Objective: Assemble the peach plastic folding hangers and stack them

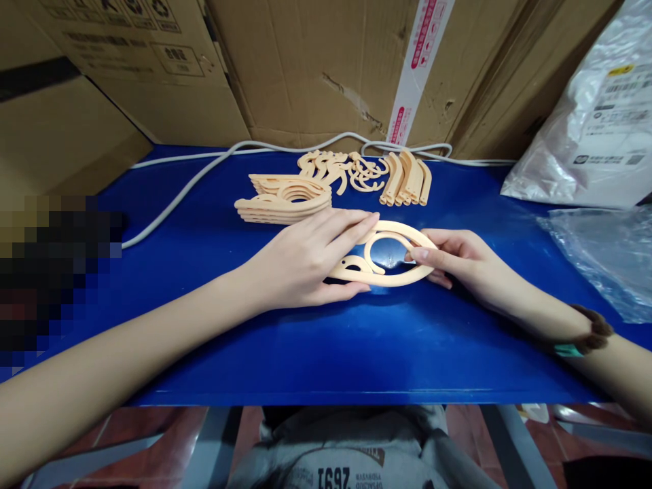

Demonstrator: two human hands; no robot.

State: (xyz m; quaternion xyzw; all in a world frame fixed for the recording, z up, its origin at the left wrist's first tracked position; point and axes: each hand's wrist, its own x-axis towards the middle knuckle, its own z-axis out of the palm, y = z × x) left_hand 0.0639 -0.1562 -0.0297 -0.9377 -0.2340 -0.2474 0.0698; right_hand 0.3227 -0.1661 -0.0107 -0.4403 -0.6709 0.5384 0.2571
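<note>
A cream plastic folding clothes hanger, folded into an oval with a ring-shaped hook inside, is held just above the table between both hands. My left hand lies over its left end, thumb along the lower edge and fingers along the upper one. With thumb and fingers my right hand pinches the right tip. Behind my left hand is a stack of similar folded hangers. Farther back lie loose curved arms, C-shaped hook pieces and wavy pieces of the same colour.
The blue table ends at my lap. A white cable runs along its back, before cardboard boxes. At the right are a white plastic parcel bag and a clear plastic bag. A blurred dark patch covers the left edge.
</note>
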